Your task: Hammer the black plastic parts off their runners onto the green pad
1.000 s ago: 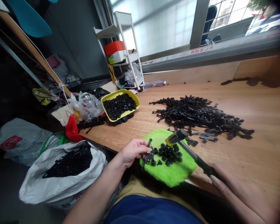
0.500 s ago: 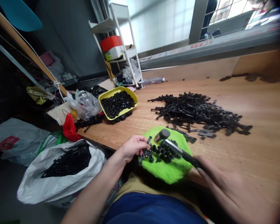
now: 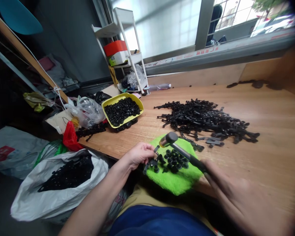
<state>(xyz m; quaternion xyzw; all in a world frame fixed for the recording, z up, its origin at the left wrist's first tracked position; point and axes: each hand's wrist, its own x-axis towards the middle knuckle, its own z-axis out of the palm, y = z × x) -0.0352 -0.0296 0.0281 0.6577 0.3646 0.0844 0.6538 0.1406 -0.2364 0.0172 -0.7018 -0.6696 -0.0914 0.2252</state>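
My left hand (image 3: 142, 154) pinches a black plastic bracket (image 3: 146, 167) with rod-like ends, at the left edge of a bright green cloth (image 3: 173, 183). Wrapped around the dark handle of a hammer (image 3: 184, 152) is my right hand (image 3: 226, 186). The hammer's head, dark with a yellowish face, hangs above the cloth just right of my left fingers. Several small black round plugs (image 3: 174, 160) lie on the cloth beneath and beside the hammer. My fingertips partly hide the bracket.
A large heap of black plastic brackets (image 3: 204, 118) lies on the wooden table (image 3: 267, 164). Back left stands a yellow tray (image 3: 142, 108) of small black parts. A white sack (image 3: 24, 205) with black pieces sits beside the table's left edge. A white shelf cart (image 3: 126, 32) stands behind.
The hammer head has shifted slightly left and up, nearer the bracket. My left hand keeps its pinch on the bracket. The whole view has shifted a little.
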